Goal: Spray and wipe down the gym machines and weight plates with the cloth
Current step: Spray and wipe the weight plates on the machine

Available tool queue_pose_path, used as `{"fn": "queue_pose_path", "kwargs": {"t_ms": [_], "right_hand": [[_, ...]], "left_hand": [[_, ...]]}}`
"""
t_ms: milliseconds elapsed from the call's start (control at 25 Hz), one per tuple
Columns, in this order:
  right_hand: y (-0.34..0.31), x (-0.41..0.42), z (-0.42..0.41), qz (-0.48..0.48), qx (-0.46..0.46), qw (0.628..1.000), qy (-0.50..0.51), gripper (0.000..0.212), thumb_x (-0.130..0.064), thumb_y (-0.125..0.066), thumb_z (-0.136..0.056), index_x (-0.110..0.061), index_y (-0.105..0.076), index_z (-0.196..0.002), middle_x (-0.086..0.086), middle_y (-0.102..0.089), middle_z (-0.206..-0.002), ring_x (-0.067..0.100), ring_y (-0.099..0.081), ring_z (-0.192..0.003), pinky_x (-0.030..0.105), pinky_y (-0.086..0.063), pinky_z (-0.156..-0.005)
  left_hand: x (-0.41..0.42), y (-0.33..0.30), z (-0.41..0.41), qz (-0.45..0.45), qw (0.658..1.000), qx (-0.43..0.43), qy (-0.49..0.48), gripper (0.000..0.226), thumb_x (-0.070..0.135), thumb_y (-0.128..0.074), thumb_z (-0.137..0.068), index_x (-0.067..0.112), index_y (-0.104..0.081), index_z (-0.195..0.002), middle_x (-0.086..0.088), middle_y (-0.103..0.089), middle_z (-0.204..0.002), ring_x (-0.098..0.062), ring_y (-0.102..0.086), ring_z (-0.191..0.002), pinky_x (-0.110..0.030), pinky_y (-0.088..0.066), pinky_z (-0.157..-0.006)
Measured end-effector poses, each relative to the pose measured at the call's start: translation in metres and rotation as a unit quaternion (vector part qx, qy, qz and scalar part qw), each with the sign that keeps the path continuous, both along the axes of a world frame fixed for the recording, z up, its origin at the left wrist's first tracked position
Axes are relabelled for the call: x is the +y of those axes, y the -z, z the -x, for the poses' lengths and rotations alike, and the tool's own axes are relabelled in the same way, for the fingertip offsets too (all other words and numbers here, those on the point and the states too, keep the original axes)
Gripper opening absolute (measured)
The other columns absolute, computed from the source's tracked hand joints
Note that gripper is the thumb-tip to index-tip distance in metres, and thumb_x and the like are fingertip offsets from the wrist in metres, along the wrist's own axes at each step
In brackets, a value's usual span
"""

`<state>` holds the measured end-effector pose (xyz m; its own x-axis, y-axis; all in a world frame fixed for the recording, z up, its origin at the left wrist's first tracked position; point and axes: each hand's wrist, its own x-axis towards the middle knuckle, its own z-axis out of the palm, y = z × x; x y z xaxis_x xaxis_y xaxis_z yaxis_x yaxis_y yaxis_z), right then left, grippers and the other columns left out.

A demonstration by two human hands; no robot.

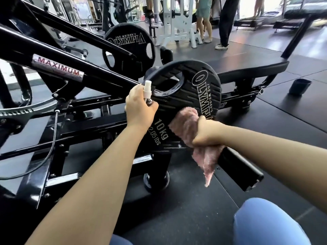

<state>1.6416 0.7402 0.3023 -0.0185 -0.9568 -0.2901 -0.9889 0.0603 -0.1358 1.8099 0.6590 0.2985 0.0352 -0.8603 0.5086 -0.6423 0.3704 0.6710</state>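
The left hand [139, 106] grips a small spray bottle [147, 92], fingers curled round its dark body, its white nozzle standing upright just beside the plate's grip hole. The right hand [205, 131] clutches a fluffy pink cloth [184, 122] in a closed fist; one bunched end presses on the face of the near weight plate [185, 96], the other end hangs loose below the fist. That plate is round, matte black rubber with ribbed grooves, raised white "OLYMPIA" lettering and "10kg", and sits tilted on the black steel machine frame [88, 110]. A second, similar plate [127, 48] stands farther back behind a glossy sloping bar labelled "MAXIMUM". A small dark cup [300, 86] rests on the black rubber floor [292, 112] well off to the right. Other people's legs [224, 23] stand beyond a white rack [178, 20].
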Motion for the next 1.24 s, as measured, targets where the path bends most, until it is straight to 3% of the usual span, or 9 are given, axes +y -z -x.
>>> {"fn": "queue_pose_path", "kwargs": {"t_ms": [160,360,440,600,800,920,1000,1080,1240], "right_hand": [[0.016,0.041,0.019,0.020,0.043,0.998,0.043,0.051,-0.044,-0.058,-0.080,-0.010,-0.028,-0.103,0.012,-0.060,-0.112,0.034,-0.059,-0.103,0.029,-0.036,-0.070],[0.026,-0.008,0.002,0.112,0.037,0.992,0.052,0.072,-0.057,-0.045,-0.087,0.002,-0.035,-0.127,0.017,-0.058,-0.117,0.035,-0.059,-0.107,0.037,-0.045,-0.083],[0.025,-0.040,-0.007,0.108,0.028,0.994,0.017,0.062,-0.048,-0.041,-0.093,-0.002,-0.037,-0.134,0.019,-0.050,-0.126,0.036,-0.055,-0.116,0.039,-0.046,-0.093],[0.019,-0.076,-0.003,0.026,-0.166,0.985,0.045,0.034,-0.019,-0.059,-0.089,-0.009,-0.060,-0.122,0.008,-0.060,-0.126,0.024,-0.055,-0.118,0.033,-0.043,-0.101],[0.016,-0.066,0.011,-0.068,-0.382,0.915,0.111,0.016,-0.019,-0.056,-0.093,-0.014,-0.063,-0.105,0.005,-0.071,-0.083,0.008,-0.067,-0.061,0.018,-0.053,-0.058],[0.018,-0.038,0.025,-0.142,-0.397,0.893,0.157,0.032,-0.039,-0.058,-0.088,-0.009,-0.064,-0.096,0.011,-0.071,-0.084,0.024,-0.069,-0.076,0.037,-0.056,-0.081],[0.025,-0.020,0.032,-0.142,-0.423,0.881,0.158,0.038,-0.041,-0.065,-0.081,-0.008,-0.067,-0.101,0.013,-0.071,-0.093,0.028,-0.068,-0.084,0.039,-0.054,-0.086],[0.033,-0.005,0.039,-0.103,-0.422,0.890,0.141,0.044,-0.040,-0.068,-0.073,-0.008,-0.067,-0.103,0.013,-0.072,-0.098,0.028,-0.069,-0.090,0.041,-0.054,-0.089],[0.042,0.029,0.050,-0.001,-0.356,0.930,0.094,0.040,-0.044,-0.062,-0.080,-0.012,-0.065,-0.103,0.007,-0.067,-0.107,0.018,-0.064,-0.096,0.037,-0.050,-0.090]], "left_hand": [[0.001,0.006,-0.003,0.000,1.000,-0.005,0.002,0.036,0.006,-0.061,-0.079,0.003,-0.053,-0.114,-0.010,-0.052,-0.120,-0.029,-0.050,-0.106,-0.047,-0.042,-0.093],[-0.003,0.017,0.000,0.039,0.999,-0.012,-0.034,0.033,0.004,-0.060,-0.079,-0.003,-0.052,-0.110,-0.015,-0.053,-0.122,-0.032,-0.049,-0.107,-0.040,-0.039,-0.092],[-0.007,0.019,0.000,0.046,0.998,-0.009,-0.039,0.032,0.005,-0.060,-0.079,-0.004,-0.052,-0.108,-0.016,-0.053,-0.122,-0.032,-0.048,-0.107,-0.034,-0.036,-0.089],[-0.008,0.023,-0.001,0.052,0.998,-0.005,-0.039,0.029,0.005,-0.059,-0.077,-0.004,-0.052,-0.104,-0.016,-0.055,-0.118,-0.031,-0.048,-0.103,-0.024,-0.029,-0.081],[0.001,0.014,-0.008,0.014,1.000,-0.011,-0.001,0.028,0.002,-0.059,-0.079,-0.004,-0.052,-0.105,-0.017,-0.051,-0.122,-0.023,-0.045,-0.103,-0.010,-0.028,-0.081],[0.029,0.018,-0.002,0.036,0.999,-0.008,0.037,0.032,-0.002,-0.061,-0.078,-0.006,-0.053,-0.108,-0.021,-0.048,-0.134,-0.031,-0.041,-0.128,-0.026,-0.029,-0.107],[0.058,0.031,0.017,0.016,0.991,0.038,0.127,0.036,0.006,-0.063,-0.075,0.002,-0.055,-0.110,-0.006,-0.061,-0.115,-0.023,-0.060,-0.101,-0.025,-0.043,-0.092],[0.088,0.041,0.044,-0.086,0.966,0.097,0.222,0.030,0.018,-0.062,-0.068,0.023,-0.055,-0.097,0.017,-0.060,-0.093,-0.001,-0.056,-0.073,-0.019,-0.046,-0.074],[0.123,0.058,0.075,-0.175,0.936,0.136,0.274,0.031,0.016,-0.056,-0.061,0.035,-0.055,-0.086,0.018,-0.062,-0.075,0.008,-0.055,-0.070,-0.012,-0.043,-0.067]]}}
